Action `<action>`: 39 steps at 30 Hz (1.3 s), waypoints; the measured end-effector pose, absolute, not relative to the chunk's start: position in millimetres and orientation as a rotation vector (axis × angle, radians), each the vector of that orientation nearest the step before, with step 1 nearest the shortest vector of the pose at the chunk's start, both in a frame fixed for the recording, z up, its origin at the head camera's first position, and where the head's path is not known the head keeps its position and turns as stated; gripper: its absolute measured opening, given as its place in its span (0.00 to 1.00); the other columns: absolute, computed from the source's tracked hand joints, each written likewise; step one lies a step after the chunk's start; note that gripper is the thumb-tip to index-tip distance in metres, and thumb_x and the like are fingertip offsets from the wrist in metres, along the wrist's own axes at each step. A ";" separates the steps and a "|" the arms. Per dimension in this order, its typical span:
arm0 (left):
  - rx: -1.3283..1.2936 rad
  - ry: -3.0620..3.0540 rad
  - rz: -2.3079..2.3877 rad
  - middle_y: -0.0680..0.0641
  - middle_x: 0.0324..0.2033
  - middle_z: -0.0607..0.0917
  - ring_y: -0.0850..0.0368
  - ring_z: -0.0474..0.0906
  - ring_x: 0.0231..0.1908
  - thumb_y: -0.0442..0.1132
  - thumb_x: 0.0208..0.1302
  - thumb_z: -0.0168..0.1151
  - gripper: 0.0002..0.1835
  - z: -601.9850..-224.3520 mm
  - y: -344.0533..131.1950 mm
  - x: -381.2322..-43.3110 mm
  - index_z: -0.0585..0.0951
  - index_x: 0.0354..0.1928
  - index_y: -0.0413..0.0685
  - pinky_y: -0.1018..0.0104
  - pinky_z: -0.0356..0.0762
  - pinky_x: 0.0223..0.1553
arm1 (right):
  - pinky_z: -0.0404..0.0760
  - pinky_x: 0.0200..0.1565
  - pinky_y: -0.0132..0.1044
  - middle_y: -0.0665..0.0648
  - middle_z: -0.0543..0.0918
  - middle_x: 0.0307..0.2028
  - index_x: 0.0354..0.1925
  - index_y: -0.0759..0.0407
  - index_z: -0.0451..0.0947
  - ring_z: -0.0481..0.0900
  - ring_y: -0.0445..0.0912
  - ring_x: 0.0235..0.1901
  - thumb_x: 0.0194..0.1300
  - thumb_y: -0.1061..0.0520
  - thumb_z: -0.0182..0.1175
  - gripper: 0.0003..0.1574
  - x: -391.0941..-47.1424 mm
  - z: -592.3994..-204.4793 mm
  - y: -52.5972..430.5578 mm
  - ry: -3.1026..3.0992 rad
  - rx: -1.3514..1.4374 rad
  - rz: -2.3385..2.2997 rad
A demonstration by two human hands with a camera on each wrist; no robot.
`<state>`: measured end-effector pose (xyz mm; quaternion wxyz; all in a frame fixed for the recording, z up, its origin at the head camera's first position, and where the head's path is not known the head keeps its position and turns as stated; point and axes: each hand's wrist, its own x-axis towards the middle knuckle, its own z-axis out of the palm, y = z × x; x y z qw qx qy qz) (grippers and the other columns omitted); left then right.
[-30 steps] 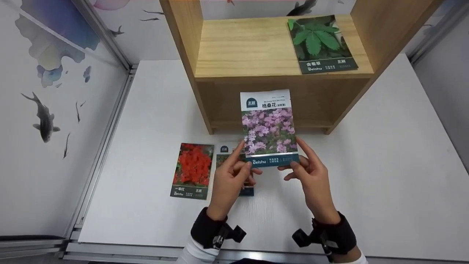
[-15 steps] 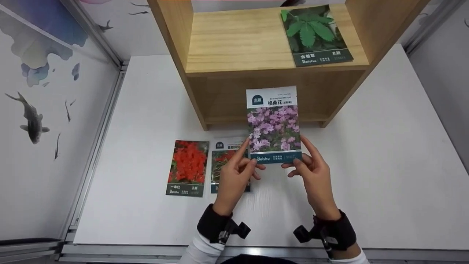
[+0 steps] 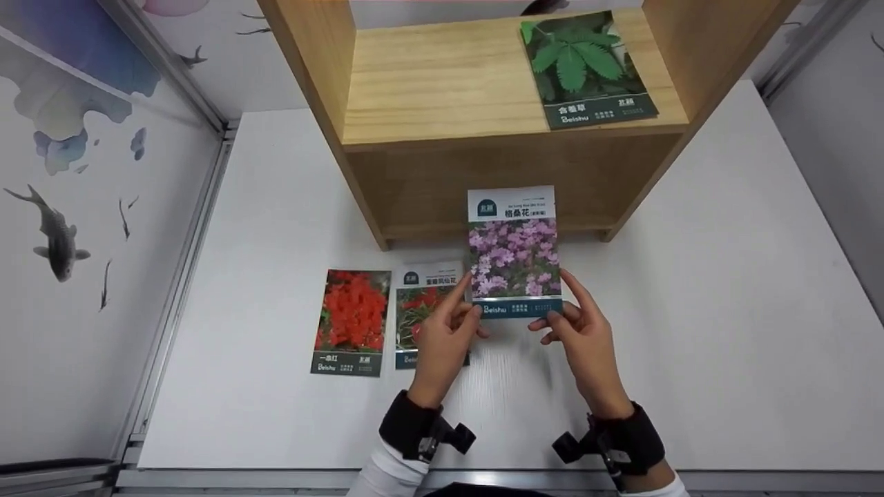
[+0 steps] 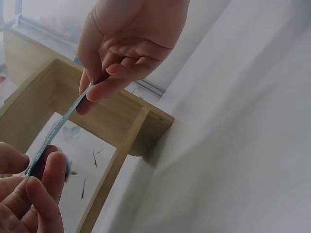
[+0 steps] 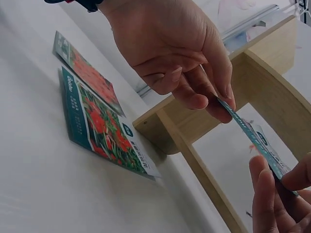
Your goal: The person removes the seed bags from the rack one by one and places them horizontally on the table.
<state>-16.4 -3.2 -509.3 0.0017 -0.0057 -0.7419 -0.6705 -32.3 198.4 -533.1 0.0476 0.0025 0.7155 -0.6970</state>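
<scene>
Both hands hold up a seed packet (image 3: 514, 257) printed with pink-purple flowers, upright in front of the wooden shelf unit. My left hand (image 3: 440, 343) pinches its lower left corner, thumb on the front and fingers along the edge and behind. The lower right corner is pinched the same way by my right hand (image 3: 585, 343). Seen from the left wrist, the packet (image 4: 59, 127) appears nearly edge-on between the two hands. Below and left of it, a seed packet with red flowers and green leaves (image 3: 414, 324) lies on the table, partly hidden by the left hand.
A red-flower packet (image 3: 351, 314) lies at the left on the white table (image 3: 228, 407). On the wooden unit's upper shelf (image 3: 435, 83), a green-leaf packet (image 3: 587, 69) sits at the right. Side panels of the unit rise on both sides. A fish-patterned wall (image 3: 138, 228) borders the left.
The head view has shifted somewhat. Both hands keep their grip on the pink-flower packet, which now appears slightly lower in front of the shelf than half a second ago.
</scene>
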 end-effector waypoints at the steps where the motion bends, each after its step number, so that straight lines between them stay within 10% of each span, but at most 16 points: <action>1: -0.013 -2.335 -2.100 0.51 0.30 0.81 0.54 0.78 0.26 0.39 0.65 0.51 0.26 -511.7 -3.2 -15.8 0.62 0.65 0.54 0.69 0.66 0.20 | 0.79 0.30 0.39 0.62 0.81 0.39 0.66 0.41 0.52 0.80 0.55 0.33 0.65 0.62 0.49 0.36 -32.0 -535.5 198.7 2.181 0.021 -2.116; 27: 0.027 -2.544 -2.346 0.45 0.36 0.80 0.43 0.78 0.26 0.47 0.66 0.50 0.29 -552.9 -1.3 -9.4 0.54 0.67 0.69 0.64 0.71 0.17 | 0.77 0.34 0.43 0.59 0.82 0.35 0.61 0.52 0.62 0.80 0.52 0.34 0.62 0.59 0.54 0.28 -23.4 -575.9 215.7 2.200 0.201 -1.845; 39: 0.084 -2.628 -2.363 0.44 0.34 0.83 0.37 0.76 0.22 0.45 0.67 0.48 0.30 -542.4 -5.0 -4.8 0.52 0.68 0.60 0.62 0.71 0.13 | 0.76 0.29 0.39 0.59 0.82 0.32 0.59 0.52 0.64 0.78 0.52 0.29 0.62 0.55 0.55 0.27 -20.0 -585.0 214.4 2.241 0.180 -1.722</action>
